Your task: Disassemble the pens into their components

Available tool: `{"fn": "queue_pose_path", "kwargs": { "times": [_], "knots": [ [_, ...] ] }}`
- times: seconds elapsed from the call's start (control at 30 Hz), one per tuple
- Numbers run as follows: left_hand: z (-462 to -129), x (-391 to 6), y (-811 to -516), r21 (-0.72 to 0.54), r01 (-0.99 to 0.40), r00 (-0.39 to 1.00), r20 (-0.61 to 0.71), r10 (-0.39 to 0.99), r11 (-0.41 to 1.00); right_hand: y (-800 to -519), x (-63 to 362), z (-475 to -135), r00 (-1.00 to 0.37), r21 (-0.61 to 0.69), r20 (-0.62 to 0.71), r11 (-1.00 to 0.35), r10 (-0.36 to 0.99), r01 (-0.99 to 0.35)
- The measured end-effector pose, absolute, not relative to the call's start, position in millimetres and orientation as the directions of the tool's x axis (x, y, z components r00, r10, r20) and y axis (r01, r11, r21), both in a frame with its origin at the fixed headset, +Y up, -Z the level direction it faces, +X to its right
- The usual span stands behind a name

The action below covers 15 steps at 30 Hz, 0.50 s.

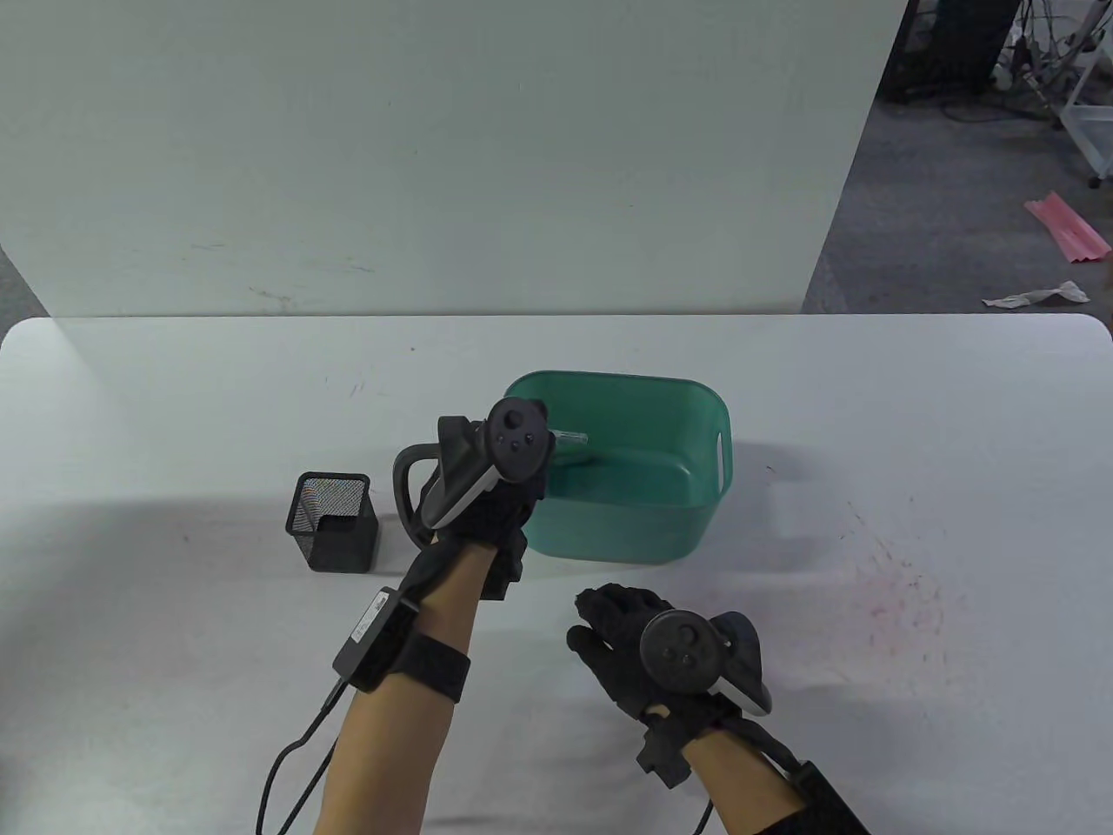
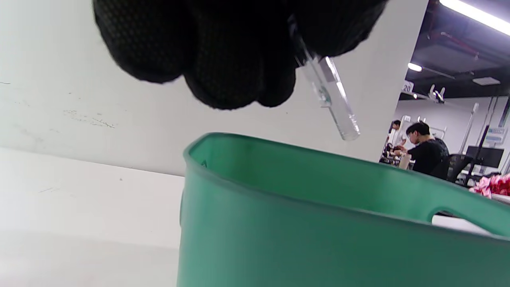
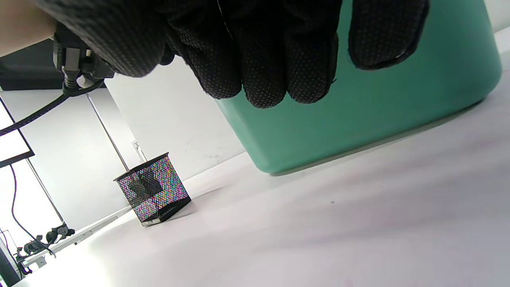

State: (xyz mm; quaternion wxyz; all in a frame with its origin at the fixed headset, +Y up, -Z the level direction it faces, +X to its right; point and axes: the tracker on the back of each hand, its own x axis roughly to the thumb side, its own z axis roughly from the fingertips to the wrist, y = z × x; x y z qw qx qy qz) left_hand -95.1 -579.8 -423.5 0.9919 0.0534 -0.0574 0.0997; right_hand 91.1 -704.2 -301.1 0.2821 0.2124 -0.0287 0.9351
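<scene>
Clear pen barrel (image 2: 332,99) (slim, see-through) pinched by left hand (image 1: 487,504) fingers (image 2: 223,59); right hand (image 1: 639,657) fingers loosely curled, empty.

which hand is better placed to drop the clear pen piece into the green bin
Left. The left hand already pinches the clear pen piece right above the green bin's rim. The right hand sits nearer the person, short of the bin, apparently holding nothing.

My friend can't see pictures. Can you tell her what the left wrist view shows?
Black gloved fingers of the left hand pinch a clear pen tube above a green plastic bin. A white wall stands behind the bin.
</scene>
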Motion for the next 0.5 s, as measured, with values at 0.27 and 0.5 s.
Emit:
{"fn": "queue_pose_path", "kwargs": {
  "times": [0.27,0.5],
  "knots": [
    [-424,-73,-586,0.037,-0.27,0.942,0.216,0.257,0.962,-702,98,-302,-0.736,0.055,0.404,-0.818,0.543,-0.573],
    [-378,-107,-586,0.13,-0.206,0.934,0.32,0.156,0.97,-697,104,-301,-0.743,0.022,0.39,-0.812,0.544,-0.583]
  ]
}}
